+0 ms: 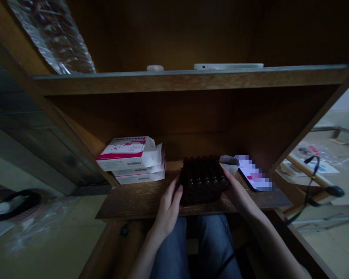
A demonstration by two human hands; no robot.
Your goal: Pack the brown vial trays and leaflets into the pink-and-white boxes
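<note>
Right now, a dark, glossy block of stacked, tube-like pieces [205, 180] sits between the two hands, straight ahead of the person and near the front edge of a worn wooden board [133, 205]. The left hand [170, 204] presses against its left side, fingers curved, thumb toward the front. The right hand [235, 190] lies along the right side, its fingertips hidden behind the block, so the two clasp it from opposite sides.

A small translucent container [229, 166] stands just beyond the right hand, with a lit phone [254, 174] next to it. Three white-and-pink boxes [133, 159] are stacked to the left, near the cabinet's side wall. Above, a wooden shelf [177, 83] carries a pale, flat device [228, 66], a small rounded white object [155, 68] and crinkled clear plastic [55, 35]. Jeans-clad legs [168, 252] show below the board; pale tiles [84, 232] cover the floor, and the room is dim.

The boxes bear barcodes and magenta print, too small to read. The phone's screen is partly pixelated.
</note>
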